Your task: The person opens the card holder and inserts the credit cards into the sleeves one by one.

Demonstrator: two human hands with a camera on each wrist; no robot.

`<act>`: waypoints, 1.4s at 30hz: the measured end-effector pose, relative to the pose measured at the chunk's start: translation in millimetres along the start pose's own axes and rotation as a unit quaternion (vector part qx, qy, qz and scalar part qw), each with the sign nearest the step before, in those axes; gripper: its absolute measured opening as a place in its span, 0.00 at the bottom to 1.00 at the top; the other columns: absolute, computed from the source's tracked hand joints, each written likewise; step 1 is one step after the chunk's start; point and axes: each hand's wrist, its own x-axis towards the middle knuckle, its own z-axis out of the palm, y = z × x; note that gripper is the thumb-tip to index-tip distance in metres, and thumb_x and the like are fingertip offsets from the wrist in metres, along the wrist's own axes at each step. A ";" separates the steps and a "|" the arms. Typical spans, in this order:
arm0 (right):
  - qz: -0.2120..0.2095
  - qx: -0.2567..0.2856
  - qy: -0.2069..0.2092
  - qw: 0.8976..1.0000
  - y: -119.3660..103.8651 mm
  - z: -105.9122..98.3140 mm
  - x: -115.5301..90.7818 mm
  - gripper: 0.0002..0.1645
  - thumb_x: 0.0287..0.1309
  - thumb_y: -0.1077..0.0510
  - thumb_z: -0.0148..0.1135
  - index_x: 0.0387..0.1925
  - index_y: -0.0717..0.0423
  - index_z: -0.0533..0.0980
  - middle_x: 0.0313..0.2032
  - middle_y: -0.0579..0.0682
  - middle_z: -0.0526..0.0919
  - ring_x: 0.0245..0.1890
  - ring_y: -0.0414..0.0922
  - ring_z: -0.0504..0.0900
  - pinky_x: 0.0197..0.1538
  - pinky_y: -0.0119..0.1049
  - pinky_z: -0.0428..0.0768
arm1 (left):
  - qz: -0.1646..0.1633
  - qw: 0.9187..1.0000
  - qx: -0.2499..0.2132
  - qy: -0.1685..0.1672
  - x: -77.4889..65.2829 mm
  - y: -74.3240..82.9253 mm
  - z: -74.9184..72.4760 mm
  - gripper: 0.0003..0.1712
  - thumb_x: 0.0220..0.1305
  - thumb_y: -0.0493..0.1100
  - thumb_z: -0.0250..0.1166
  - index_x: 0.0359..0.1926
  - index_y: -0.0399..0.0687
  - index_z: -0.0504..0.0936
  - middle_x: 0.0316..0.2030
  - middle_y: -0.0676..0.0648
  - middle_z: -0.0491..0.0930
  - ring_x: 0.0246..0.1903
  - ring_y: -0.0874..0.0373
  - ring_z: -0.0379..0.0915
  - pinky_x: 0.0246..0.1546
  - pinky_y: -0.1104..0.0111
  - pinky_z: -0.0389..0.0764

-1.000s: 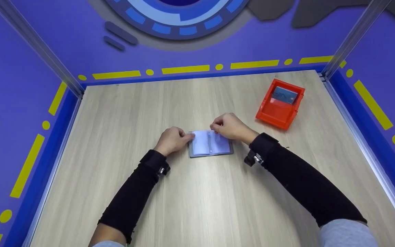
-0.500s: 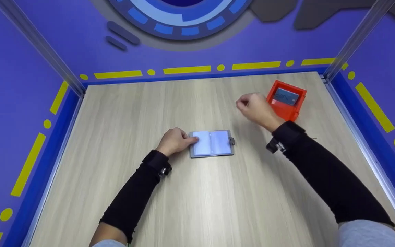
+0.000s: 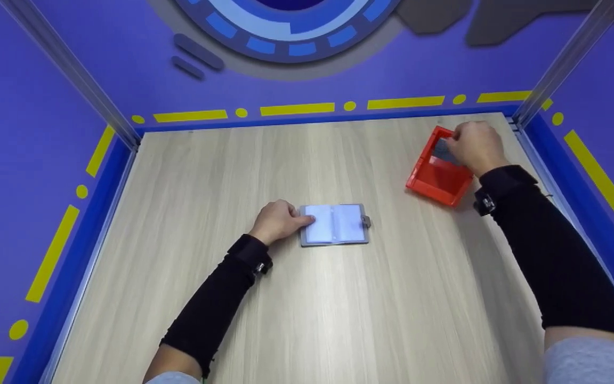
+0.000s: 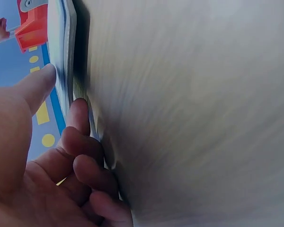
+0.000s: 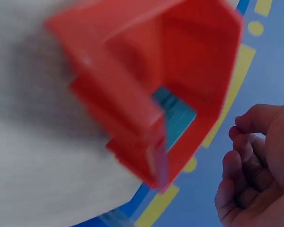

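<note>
A small card holder [image 3: 335, 225] lies open like a book on the table, showing pale clear sleeves, with a snap tab at its right edge. My left hand [image 3: 277, 221] holds its left edge; in the left wrist view the thumb [image 4: 40, 87] presses the top and the index finger sits at the underside. Over the far right part of a red plastic bin [image 3: 436, 178] is my right hand [image 3: 476, 144], fingers loosely curled, thumb and index close together. A blue-grey card [image 3: 444, 151] lies in the bin, partly covered by that hand. Nothing shows between its fingers in the right wrist view.
The wood-grain table [image 3: 264, 298] is enclosed by blue-purple panels [image 3: 99, 53] with yellow markings. A metal post [image 3: 568, 58] stands at the back right corner, close behind the bin.
My right hand has left the card holder and moved right and away from me to the bin. The left hand stays at the holder's left edge.
</note>
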 end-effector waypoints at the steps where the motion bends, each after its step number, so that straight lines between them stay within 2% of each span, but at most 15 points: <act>1: 0.001 -0.012 0.007 1.000 6.8 -1.0 1.0 0.17 0.78 0.55 0.62 0.46 0.69 0.85 0.43 0.68 0.85 0.42 0.62 0.81 0.47 0.57 0.80 | 0.001 1.000 0.000 0.001 0.2 0.2 0.7 0.37 0.65 0.68 0.77 0.15 0.58 0.67 0.16 0.60 0.61 0.21 0.61 0.61 0.26 0.67 0.61; 7: 0.027 -0.054 0.020 0.998 28.8 1.4 6.4 0.15 0.74 0.58 0.64 0.47 0.71 0.82 0.48 0.71 0.80 0.51 0.68 0.77 0.58 0.64 0.79 | -0.002 1.000 -0.001 0.004 -0.6 -0.5 1.5 0.36 0.64 0.67 0.78 0.15 0.57 0.67 0.17 0.60 0.62 0.22 0.61 0.62 0.27 0.66 0.62; 13: 0.024 -0.101 0.033 0.994 39.8 8.3 11.1 0.18 0.71 0.57 0.68 0.47 0.72 0.79 0.50 0.74 0.78 0.55 0.71 0.72 0.64 0.67 0.75 | 0.007 1.000 -0.003 0.008 -0.7 -2.0 3.8 0.36 0.65 0.67 0.78 0.15 0.57 0.67 0.16 0.60 0.62 0.21 0.61 0.61 0.26 0.66 0.61; 14: 0.024 -0.104 0.036 0.994 41.1 9.2 11.3 0.20 0.71 0.56 0.69 0.48 0.73 0.78 0.51 0.74 0.78 0.55 0.72 0.72 0.65 0.67 0.75 | 0.018 1.000 -0.006 0.014 5.7 -10.1 9.2 0.36 0.64 0.68 0.78 0.15 0.57 0.67 0.16 0.60 0.62 0.21 0.61 0.60 0.25 0.67 0.61; 17: 0.042 -0.089 0.037 0.994 42.4 10.7 12.7 0.27 0.70 0.54 0.71 0.54 0.74 0.75 0.58 0.77 0.74 0.62 0.75 0.69 0.70 0.70 0.71 | 0.018 1.000 -0.007 0.016 6.7 -9.9 10.0 0.36 0.64 0.67 0.78 0.15 0.57 0.68 0.16 0.59 0.64 0.21 0.61 0.62 0.26 0.65 0.63; 20: 0.066 -0.074 0.030 0.995 42.0 10.7 14.5 0.33 0.70 0.52 0.71 0.60 0.74 0.71 0.65 0.80 0.68 0.68 0.77 0.62 0.75 0.72 0.64 | 0.021 1.000 -0.008 0.022 5.9 -8.3 9.6 0.34 0.63 0.67 0.79 0.15 0.57 0.70 0.17 0.59 0.65 0.22 0.60 0.64 0.27 0.66 0.63; 21: 0.074 -0.073 0.026 0.994 42.0 10.7 15.5 0.34 0.70 0.52 0.71 0.62 0.73 0.70 0.66 0.80 0.67 0.70 0.78 0.61 0.76 0.72 0.62 | 0.013 1.000 -0.005 0.020 -0.7 0.1 4.5 0.33 0.64 0.66 0.79 0.16 0.57 0.71 0.17 0.59 0.66 0.23 0.60 0.64 0.28 0.66 0.64; 24: 0.089 -0.075 0.015 0.993 42.4 11.9 18.6 0.34 0.70 0.51 0.70 0.61 0.74 0.70 0.67 0.81 0.66 0.70 0.78 0.60 0.77 0.72 0.60 | 0.019 1.000 -0.005 0.025 -2.3 1.4 3.9 0.33 0.64 0.66 0.79 0.17 0.57 0.72 0.17 0.60 0.66 0.23 0.60 0.65 0.28 0.67 0.64; 33: 0.095 -0.085 0.005 0.992 40.0 19.3 24.9 0.29 0.71 0.55 0.65 0.60 0.74 0.72 0.63 0.78 0.69 0.67 0.75 0.62 0.75 0.71 0.63 | 0.015 0.999 -0.001 0.028 -3.3 -0.9 4.3 0.31 0.64 0.65 0.79 0.18 0.56 0.73 0.18 0.59 0.68 0.24 0.60 0.66 0.29 0.67 0.65; 42: 0.069 -0.085 0.024 0.994 44.9 22.7 23.9 0.26 0.70 0.56 0.69 0.56 0.74 0.73 0.60 0.78 0.70 0.63 0.75 0.65 0.72 0.71 0.62 | 0.026 0.999 -0.008 0.033 -2.8 -3.3 5.0 0.31 0.64 0.65 0.79 0.17 0.56 0.74 0.18 0.60 0.67 0.23 0.61 0.65 0.28 0.68 0.63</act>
